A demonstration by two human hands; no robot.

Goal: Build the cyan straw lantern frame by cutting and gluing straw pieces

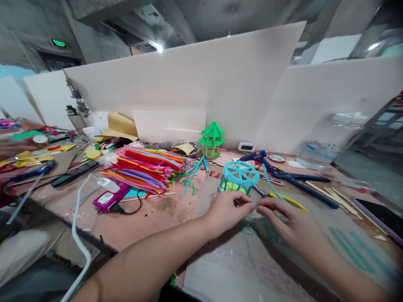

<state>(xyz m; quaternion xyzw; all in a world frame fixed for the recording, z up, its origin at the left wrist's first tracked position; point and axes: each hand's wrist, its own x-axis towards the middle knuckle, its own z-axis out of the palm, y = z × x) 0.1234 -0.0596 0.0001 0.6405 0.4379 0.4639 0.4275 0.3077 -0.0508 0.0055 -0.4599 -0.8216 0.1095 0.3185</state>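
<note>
My left hand (228, 209) and my right hand (285, 216) meet fingertip to fingertip above the worktop. Both are closed in a pinch on a tiny light-blue piece (255, 204), mostly hidden by the fingers; its kind cannot be made out. Just beyond my left hand stands a round frame (242, 171) with a light-blue spoked top and a yellow-green base. Its lower front is partly covered by my fingers. Beyond my right hand lies a pair of pliers (285, 198) with yellow handles. A light-blue pipe cleaner (272, 184) curves beside the frame.
A green tiered pagoda model (213, 140) stands behind. Left are a pile of colourful pipe cleaners (145, 170), a purple glue gun (110, 199) and a white cable (75, 230). Right are a blue glue gun (260, 156), blue-handled pliers (310, 184), wooden sticks (335, 199) and a phone (382, 216).
</note>
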